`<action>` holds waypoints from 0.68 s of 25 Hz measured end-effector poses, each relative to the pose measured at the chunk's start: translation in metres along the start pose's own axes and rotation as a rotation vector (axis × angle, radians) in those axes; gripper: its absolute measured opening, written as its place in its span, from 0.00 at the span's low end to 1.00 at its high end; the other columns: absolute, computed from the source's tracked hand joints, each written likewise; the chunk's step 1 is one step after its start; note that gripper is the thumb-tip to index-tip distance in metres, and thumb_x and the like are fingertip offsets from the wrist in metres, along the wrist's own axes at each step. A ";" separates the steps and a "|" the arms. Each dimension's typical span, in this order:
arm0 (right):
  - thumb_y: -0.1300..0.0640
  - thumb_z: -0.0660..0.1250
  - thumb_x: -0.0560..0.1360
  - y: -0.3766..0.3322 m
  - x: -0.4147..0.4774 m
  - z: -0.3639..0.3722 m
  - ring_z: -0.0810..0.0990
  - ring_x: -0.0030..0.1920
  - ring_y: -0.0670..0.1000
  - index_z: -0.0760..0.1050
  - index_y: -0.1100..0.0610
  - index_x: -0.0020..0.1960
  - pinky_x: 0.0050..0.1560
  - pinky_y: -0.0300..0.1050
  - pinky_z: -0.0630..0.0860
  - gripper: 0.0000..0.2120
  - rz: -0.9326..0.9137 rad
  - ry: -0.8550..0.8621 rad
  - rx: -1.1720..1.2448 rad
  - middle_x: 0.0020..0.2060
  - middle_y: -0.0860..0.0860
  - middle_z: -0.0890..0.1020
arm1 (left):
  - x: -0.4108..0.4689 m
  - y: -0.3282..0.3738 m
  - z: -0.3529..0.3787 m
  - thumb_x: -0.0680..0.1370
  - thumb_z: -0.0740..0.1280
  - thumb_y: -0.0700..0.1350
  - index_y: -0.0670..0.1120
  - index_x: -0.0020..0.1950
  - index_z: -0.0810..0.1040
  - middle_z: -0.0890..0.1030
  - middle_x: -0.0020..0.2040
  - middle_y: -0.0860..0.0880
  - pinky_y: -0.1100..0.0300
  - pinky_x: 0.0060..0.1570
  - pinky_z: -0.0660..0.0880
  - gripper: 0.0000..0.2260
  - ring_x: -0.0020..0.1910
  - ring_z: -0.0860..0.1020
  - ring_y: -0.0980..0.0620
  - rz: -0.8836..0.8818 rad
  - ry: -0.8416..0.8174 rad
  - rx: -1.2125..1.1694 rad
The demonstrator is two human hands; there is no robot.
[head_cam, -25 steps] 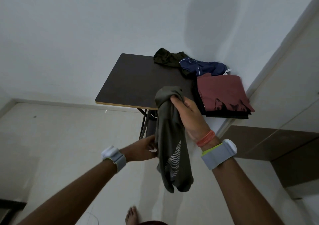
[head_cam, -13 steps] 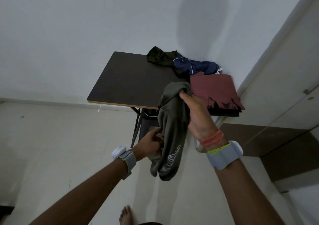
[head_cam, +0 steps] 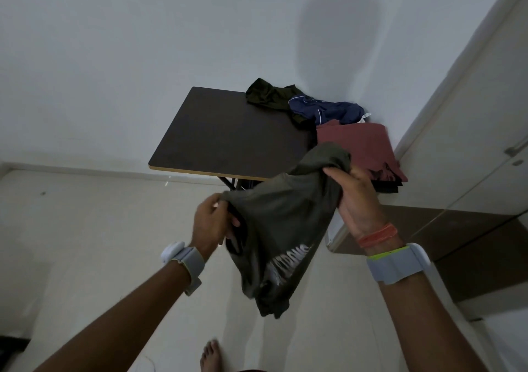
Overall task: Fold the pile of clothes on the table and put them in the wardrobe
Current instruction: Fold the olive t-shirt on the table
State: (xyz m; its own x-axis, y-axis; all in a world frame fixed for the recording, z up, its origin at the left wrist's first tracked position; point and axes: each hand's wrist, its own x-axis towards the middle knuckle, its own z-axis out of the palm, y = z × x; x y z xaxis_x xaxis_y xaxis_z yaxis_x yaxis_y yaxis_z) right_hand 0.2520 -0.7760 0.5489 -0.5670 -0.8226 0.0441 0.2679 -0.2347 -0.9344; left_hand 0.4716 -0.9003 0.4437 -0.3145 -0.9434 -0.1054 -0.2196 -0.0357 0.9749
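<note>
Left hand (head_cam: 213, 223) now higher, pulling shirt (head_cam: 281, 229) out wide | both hands pinch shirt edges, right hand (head_cam: 353, 197) at top corner | shirt hangs in air before table (head_cam: 228, 137) | 2 loose garments (head_cam: 303, 104) and folded stack (head_cam: 357, 146) on table

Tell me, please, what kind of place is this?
Probably a bedroom in a home: a small dark table against a plain white wall carries loose and folded clothes, and pale wardrobe doors stand at the right.
</note>
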 end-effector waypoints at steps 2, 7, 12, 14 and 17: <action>0.68 0.64 0.79 0.004 0.002 -0.018 0.85 0.50 0.50 0.82 0.60 0.53 0.50 0.41 0.80 0.09 0.014 0.111 -0.034 0.47 0.52 0.87 | 0.003 0.007 -0.016 0.85 0.58 0.44 0.43 0.52 0.78 0.81 0.31 0.42 0.52 0.30 0.76 0.10 0.27 0.78 0.47 0.064 0.177 -0.019; 0.65 0.68 0.79 0.025 0.003 -0.035 0.85 0.49 0.47 0.82 0.55 0.52 0.49 0.41 0.80 0.07 0.025 0.200 -0.100 0.46 0.48 0.87 | 0.012 0.021 -0.031 0.85 0.60 0.46 0.42 0.49 0.76 0.78 0.38 0.44 0.59 0.38 0.74 0.11 0.34 0.75 0.51 0.210 0.388 0.021; 0.61 0.68 0.80 0.042 0.008 -0.038 0.84 0.52 0.45 0.82 0.54 0.52 0.54 0.41 0.78 0.06 -0.031 0.213 -0.187 0.48 0.47 0.86 | 0.015 0.016 -0.041 0.79 0.68 0.42 0.41 0.42 0.74 0.74 0.44 0.44 0.64 0.43 0.70 0.08 0.42 0.71 0.54 0.307 0.430 0.249; 0.61 0.67 0.80 0.044 0.009 -0.029 0.84 0.52 0.44 0.82 0.55 0.54 0.52 0.37 0.78 0.05 -0.066 0.146 -0.230 0.47 0.46 0.86 | 0.018 0.011 -0.043 0.78 0.69 0.41 0.41 0.43 0.76 0.77 0.48 0.47 0.58 0.51 0.75 0.06 0.48 0.75 0.50 0.274 0.352 0.244; 0.58 0.68 0.81 0.047 0.013 -0.007 0.84 0.55 0.51 0.82 0.57 0.56 0.58 0.50 0.80 0.07 -0.118 -0.044 -0.353 0.50 0.51 0.86 | 0.023 0.008 -0.039 0.78 0.69 0.40 0.43 0.46 0.76 0.83 0.47 0.47 0.43 0.57 0.79 0.03 0.51 0.81 0.45 0.109 0.069 0.112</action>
State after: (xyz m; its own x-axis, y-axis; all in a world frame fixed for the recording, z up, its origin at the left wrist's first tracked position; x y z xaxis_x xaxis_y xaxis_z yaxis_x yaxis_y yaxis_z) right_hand 0.2516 -0.7942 0.5027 -0.5417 -0.8238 0.1668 -0.0866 -0.1427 -0.9860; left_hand 0.4984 -0.9348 0.4571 -0.2786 -0.9603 0.0170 -0.2903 0.1010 0.9516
